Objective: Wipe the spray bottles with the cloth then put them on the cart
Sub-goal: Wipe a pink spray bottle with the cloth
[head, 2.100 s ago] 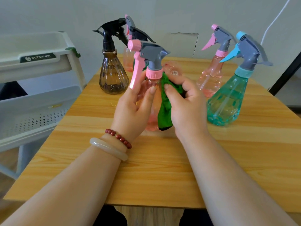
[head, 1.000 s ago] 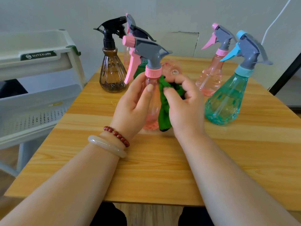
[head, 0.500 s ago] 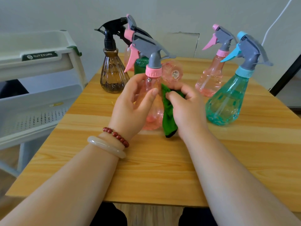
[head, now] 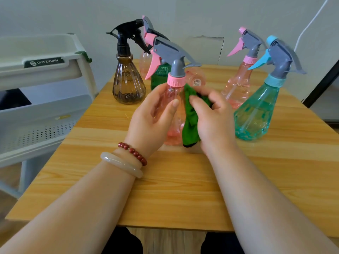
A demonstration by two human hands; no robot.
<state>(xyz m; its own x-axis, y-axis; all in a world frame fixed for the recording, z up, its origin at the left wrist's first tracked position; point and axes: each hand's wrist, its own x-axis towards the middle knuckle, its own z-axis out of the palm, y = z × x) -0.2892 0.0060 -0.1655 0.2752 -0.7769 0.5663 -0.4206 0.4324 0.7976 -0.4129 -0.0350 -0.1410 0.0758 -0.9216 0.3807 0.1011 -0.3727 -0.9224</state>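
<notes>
Over the last two seconds the bottle [head: 174, 92] turns in the grasp. Its pink trigger, which faced the person, now points away and to the left, and the grey lever at the back of its head swings out to the right. The cloth [head: 190, 118] also comes down from just under the pink collar to lie along the bottle's right flank, its loose end hanging near the base. I judge that the wipe is working round and down the body, so this bottle is still mid-clean and not ready for the cart [head: 45, 70], which stands well to the left of the bottle with none of the bottles on it.

The left hand [head: 150, 123] holds the bottle upright from the left. Its fingers [head: 158, 90] are curled round the far side of the neck and shoulder, and its thumb lies across the near face. The right hand [head: 214, 120] comes in from the right, with its thumb and fingertips pinching the cloth and pressing it against the bottle. Those fingertips are smeared by motion, so their exact placement is unclear. Both forearms reach forward over the table [head: 165, 189].

The bottle's base sits very low over the table, but I cannot tell whether it touches. A brown bottle [head: 128, 85] stands behind and to the left of the bottle, and a teal bottle [head: 255, 114] stands to its right. Several more wait behind it, all unwiped as far as the task goes.
</notes>
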